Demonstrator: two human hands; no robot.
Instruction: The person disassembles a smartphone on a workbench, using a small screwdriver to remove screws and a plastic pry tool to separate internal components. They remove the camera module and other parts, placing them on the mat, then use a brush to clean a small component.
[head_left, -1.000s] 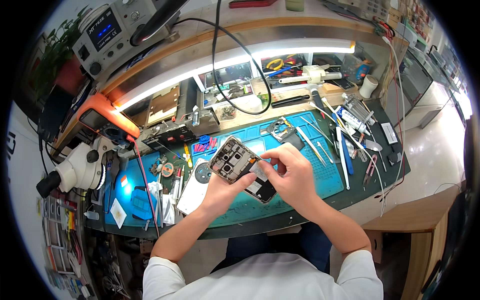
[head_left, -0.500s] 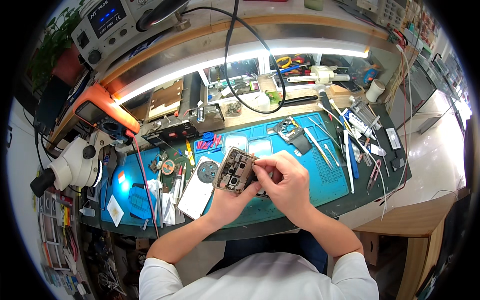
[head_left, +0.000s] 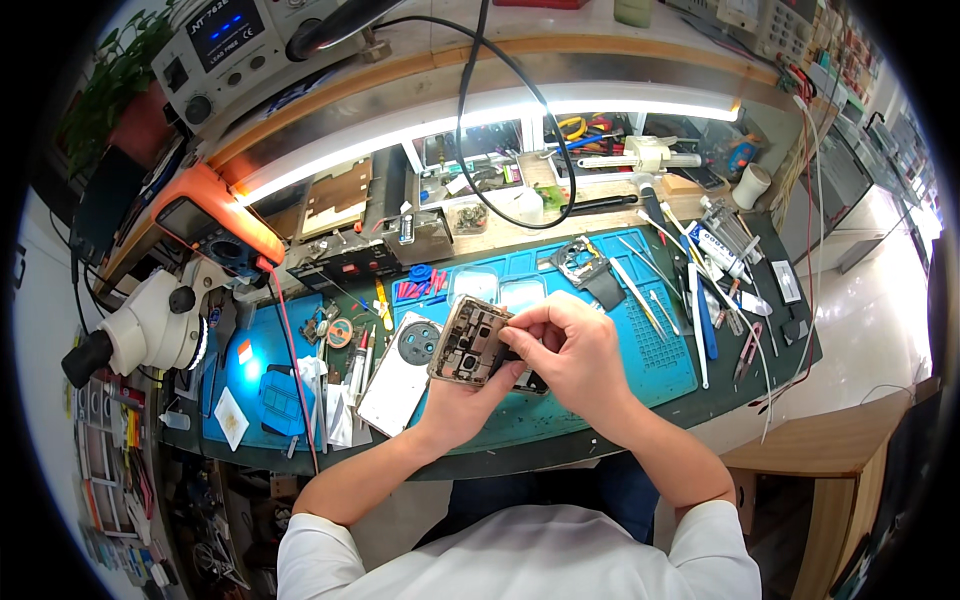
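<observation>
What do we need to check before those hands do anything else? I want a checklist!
1. Left hand holding the opened smartphone: ok.
2. Right hand touching the smartphone: ok.
3. What the right hand pinches, if anything: cannot tell, too hidden.
4. White back panel set down, out of both hands: ok.
5. Blue mat free of loose parts: not ok, an electronic part lies near its far edge.
6. Tube light on: ok.

Opened phone: metallic rim. White panel: smooth. Blue mat: matt, rubbery. Shelf edge: wood.
</observation>
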